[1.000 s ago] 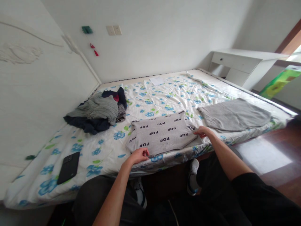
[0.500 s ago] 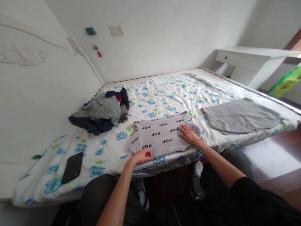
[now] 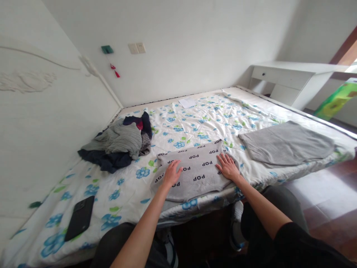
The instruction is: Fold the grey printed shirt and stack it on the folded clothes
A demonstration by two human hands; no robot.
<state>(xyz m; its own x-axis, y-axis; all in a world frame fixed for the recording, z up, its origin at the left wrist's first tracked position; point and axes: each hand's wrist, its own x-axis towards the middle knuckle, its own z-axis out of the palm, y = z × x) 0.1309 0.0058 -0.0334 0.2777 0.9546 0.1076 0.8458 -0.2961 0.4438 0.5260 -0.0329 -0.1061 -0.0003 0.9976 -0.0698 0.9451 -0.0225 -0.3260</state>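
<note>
Both grips are spread flat, pinching nothing: the left hand (image 3: 172, 174) and right hand (image 3: 228, 167) press palms down on the grey POP sweater (image 3: 192, 169), which lies at the near edge of the bed (image 3: 195, 123). Any uneven push could ruck the knit or drag it and the loose floral sheet (image 3: 128, 186) off that edge. Nearby lie a clothes pile (image 3: 118, 143), a folded grey garment (image 3: 284, 143) and a phone (image 3: 80, 222), all apart from the sweater.

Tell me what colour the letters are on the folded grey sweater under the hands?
Black "POP" letters on the folded grey sweater, clearest in the head view.
</note>
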